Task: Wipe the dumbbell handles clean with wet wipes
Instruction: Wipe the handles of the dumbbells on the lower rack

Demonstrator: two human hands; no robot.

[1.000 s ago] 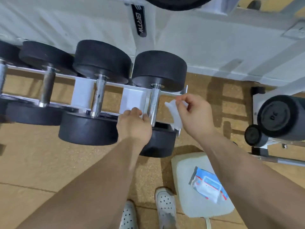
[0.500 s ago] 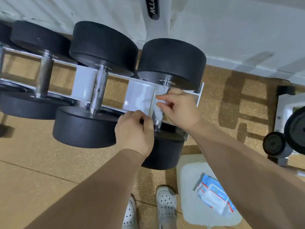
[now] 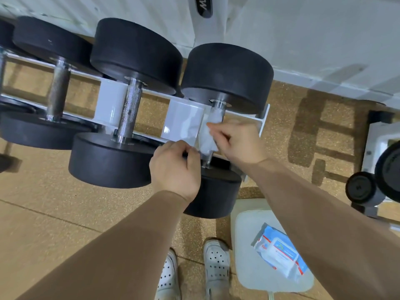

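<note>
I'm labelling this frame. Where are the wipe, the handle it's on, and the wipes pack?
wipe [image 3: 206,138]: head view, middle of the white sheet.
handle [image 3: 217,109]: head view, bare metal above the wipe.
wipes pack [image 3: 279,257]: head view, centre of its label.

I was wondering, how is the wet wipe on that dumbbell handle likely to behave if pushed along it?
The wet wipe looks thin and limp, draped round the dumbbell handle, so it will probably bunch rather than keep its shape. The handle's knurled surface may snag it. The right hand pinches it, suggesting little weight.
</note>
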